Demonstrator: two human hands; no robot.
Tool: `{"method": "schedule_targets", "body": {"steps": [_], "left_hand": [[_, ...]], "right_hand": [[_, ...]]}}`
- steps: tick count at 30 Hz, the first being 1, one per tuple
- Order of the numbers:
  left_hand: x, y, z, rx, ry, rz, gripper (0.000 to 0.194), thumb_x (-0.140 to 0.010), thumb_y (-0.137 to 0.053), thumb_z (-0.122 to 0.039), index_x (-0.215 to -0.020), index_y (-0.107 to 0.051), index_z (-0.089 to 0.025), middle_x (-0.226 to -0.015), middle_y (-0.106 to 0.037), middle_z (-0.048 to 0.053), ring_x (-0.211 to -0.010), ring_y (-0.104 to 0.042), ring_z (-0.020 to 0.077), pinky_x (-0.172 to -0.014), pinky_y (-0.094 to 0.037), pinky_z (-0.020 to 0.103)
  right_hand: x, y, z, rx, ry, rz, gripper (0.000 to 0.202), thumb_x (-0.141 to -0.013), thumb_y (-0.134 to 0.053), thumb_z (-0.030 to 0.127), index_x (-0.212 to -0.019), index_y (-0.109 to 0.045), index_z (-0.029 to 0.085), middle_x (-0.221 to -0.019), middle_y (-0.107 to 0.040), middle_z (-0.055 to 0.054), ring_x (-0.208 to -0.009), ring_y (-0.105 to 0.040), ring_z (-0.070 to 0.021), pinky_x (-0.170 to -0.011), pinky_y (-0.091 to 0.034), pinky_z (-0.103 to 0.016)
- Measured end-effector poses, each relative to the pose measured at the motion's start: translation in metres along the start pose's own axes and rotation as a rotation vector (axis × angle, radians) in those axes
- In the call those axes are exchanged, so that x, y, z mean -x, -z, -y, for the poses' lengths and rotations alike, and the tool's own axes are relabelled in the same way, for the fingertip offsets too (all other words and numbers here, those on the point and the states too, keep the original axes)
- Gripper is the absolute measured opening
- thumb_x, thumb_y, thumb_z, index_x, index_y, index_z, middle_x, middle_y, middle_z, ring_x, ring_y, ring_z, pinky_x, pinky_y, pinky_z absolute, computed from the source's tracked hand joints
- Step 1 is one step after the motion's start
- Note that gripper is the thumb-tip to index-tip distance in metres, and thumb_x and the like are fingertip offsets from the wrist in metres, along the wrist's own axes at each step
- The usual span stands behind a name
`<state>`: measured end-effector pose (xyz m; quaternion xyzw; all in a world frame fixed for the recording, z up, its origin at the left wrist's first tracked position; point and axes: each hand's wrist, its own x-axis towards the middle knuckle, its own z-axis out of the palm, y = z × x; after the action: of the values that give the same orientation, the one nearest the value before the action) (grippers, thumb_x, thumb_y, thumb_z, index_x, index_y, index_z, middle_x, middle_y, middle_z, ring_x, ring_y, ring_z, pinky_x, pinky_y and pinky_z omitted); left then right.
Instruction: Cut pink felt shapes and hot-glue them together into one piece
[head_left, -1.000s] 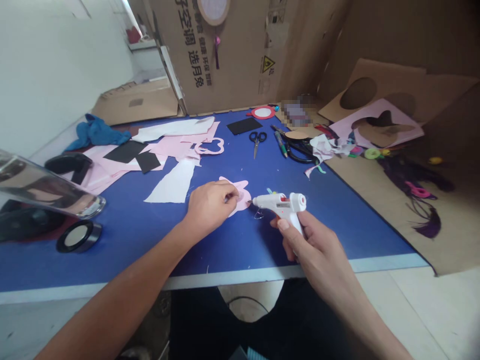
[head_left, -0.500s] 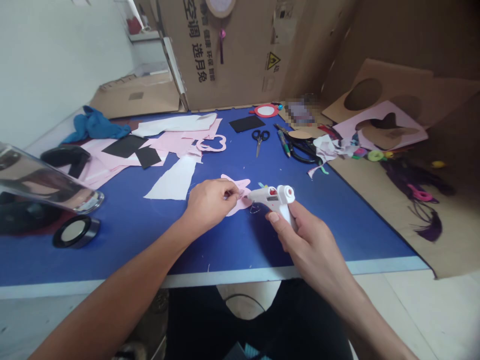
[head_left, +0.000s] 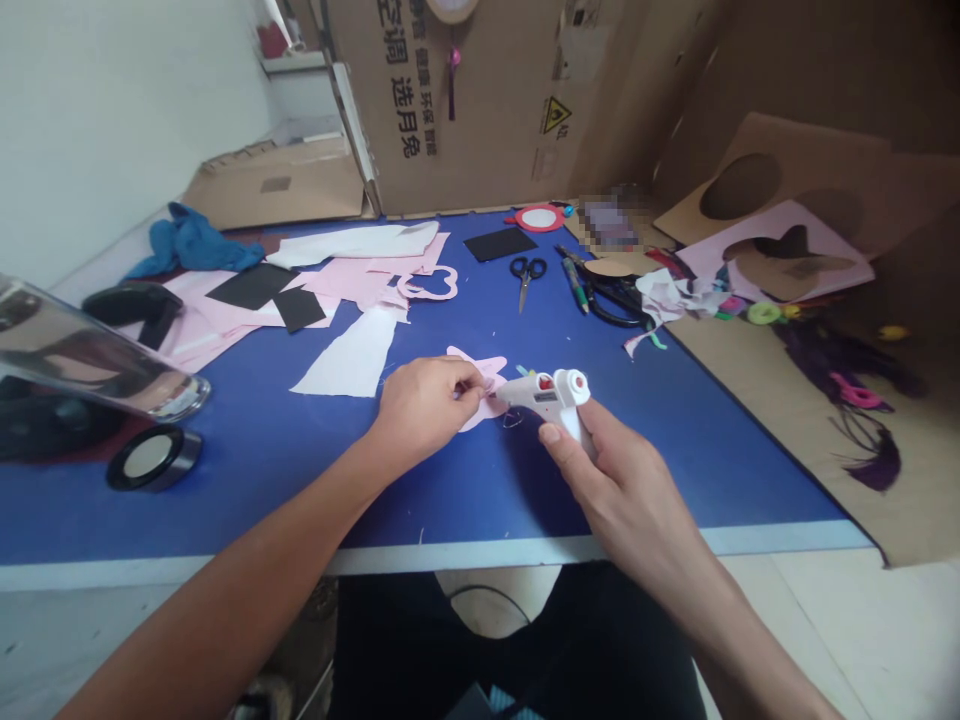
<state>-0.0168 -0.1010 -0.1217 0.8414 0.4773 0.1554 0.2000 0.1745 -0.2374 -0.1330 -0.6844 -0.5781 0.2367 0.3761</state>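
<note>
With the left hand (head_left: pixel 426 402) pinching something too small to identify over the pink lobed paper cutout (head_left: pixel 491 365), central on the blue counter (head_left: pixel 720 465), the right hand (head_left: pixel 611 455), curled around the white plastic glue gun (head_left: pixel 553 394), should hold the nozzle (head_left: pixel 507 396) steady, clear of those fingertips (head_left: pixel 472 394).

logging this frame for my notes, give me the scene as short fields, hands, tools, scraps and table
left hand: at the pink cutout; whether it grips it is unclear
right hand: holds a white glue gun, pointed toward the cutout
farther back: scissors, black card
left side: white scrap, blue cloth
table: blue
</note>
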Motion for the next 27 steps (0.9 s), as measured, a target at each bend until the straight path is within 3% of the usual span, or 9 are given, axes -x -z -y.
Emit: {"method": "schedule_targets", "body": {"steps": [10, 22, 27], "left_hand": [[0.001, 0.000, -0.001, 0.006, -0.019, -0.009, 0.018, -0.095, -0.066, -0.024, -0.089, -0.083, -0.026, -0.103, -0.085, 0.000, -0.092, -0.076, 0.0216, -0.078, -0.049, 0.034], [0.000, 0.000, -0.002, 0.012, 0.008, -0.001, 0.019, -0.094, -0.066, -0.023, -0.090, -0.084, -0.028, -0.102, -0.085, -0.001, -0.093, -0.076, 0.0220, -0.078, -0.049, 0.035], [0.000, 0.000, -0.001, -0.004, 0.008, -0.007, 0.018, -0.093, -0.067, -0.024, -0.089, -0.084, -0.028, -0.100, -0.085, -0.001, -0.089, -0.075, 0.0215, -0.076, -0.048, 0.035]], "right_hand": [[-0.004, -0.001, -0.001, -0.040, 0.007, -0.005, 0.029, -0.111, -0.053, 0.050, -0.097, -0.062, 0.026, -0.078, -0.062, 0.002, -0.068, -0.053, -0.0177, -0.061, -0.036, -0.031], [0.004, 0.001, -0.003, -0.039, -0.039, -0.035, 0.044, -0.109, -0.055, 0.057, -0.080, -0.046, 0.026, -0.069, -0.056, 0.003, -0.062, -0.049, -0.0157, -0.054, -0.031, -0.029], [0.011, 0.002, 0.001, -0.049, -0.042, -0.004, 0.040, -0.110, -0.054, 0.056, -0.085, -0.052, 0.026, -0.071, -0.058, 0.003, -0.064, -0.052, -0.0164, -0.056, -0.034, -0.029]]}}
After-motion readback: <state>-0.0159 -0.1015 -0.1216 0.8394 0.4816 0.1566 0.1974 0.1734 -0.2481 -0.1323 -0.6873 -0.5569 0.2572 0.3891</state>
